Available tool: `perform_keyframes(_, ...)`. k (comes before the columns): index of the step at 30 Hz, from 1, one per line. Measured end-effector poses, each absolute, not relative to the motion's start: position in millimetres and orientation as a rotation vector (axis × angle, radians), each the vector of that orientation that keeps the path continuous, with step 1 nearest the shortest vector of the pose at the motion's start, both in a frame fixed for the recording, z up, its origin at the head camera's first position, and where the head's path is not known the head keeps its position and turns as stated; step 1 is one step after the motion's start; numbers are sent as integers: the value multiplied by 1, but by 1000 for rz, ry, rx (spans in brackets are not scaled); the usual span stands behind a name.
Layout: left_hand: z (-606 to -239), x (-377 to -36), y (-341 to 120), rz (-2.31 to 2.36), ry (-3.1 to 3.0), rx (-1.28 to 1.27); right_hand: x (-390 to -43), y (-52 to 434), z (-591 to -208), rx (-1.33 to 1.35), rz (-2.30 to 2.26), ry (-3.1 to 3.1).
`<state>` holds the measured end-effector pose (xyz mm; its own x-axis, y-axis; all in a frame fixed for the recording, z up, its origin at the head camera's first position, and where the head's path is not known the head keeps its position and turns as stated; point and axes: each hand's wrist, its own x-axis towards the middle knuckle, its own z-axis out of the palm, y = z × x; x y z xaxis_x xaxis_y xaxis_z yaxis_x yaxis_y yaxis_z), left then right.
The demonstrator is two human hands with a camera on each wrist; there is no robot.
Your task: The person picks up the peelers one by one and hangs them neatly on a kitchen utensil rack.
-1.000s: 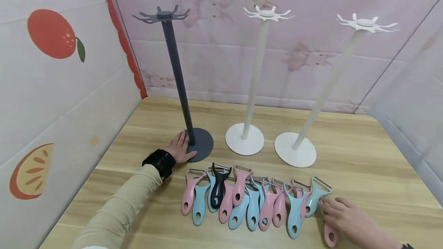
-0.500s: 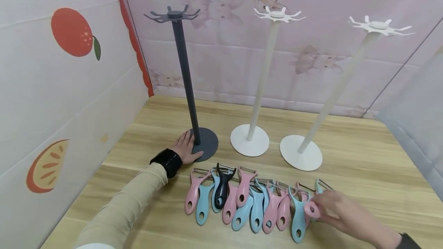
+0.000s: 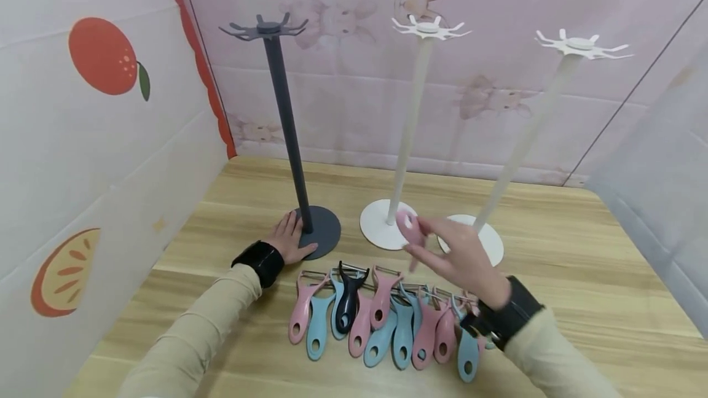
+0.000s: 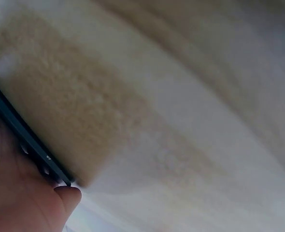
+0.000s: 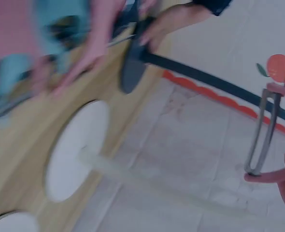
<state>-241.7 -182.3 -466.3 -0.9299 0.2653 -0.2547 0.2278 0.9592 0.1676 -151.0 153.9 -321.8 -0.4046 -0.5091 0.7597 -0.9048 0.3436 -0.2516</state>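
Pink peeler [image 3: 411, 230] pinched in right hand [image 3: 461, 258] above the row, left hand [image 3: 289, 239] apparently flat on grey base edge [image 3: 326, 239].

The left hand [image 3: 289, 239] rests flat on the base of the dark grey stand [image 3: 319, 230]. The right hand [image 3: 461, 257] pinches a pink peeler [image 3: 412, 230] in the air above the row of peelers [image 3: 381, 318], in front of two white stands [image 3: 380, 226]
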Motion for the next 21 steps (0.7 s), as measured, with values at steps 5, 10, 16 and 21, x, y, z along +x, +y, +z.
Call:
perform_keyframes(5,-464,-240,-184,192,2839,379,-171,112,-301,1097,958,-1871)
perform_keyframes(10,-463,-239,-182,169,2829,372,-187,75,-274,1041,1019,-1740)
perform_keyframes(16,-464,-238,-182,127,2839,367,-201,30,-230,1051,1071,-1726)
perform_keyframes(21,-463,-235,-179,142,2885,359,-211,0,-201,940,1022,-1843)
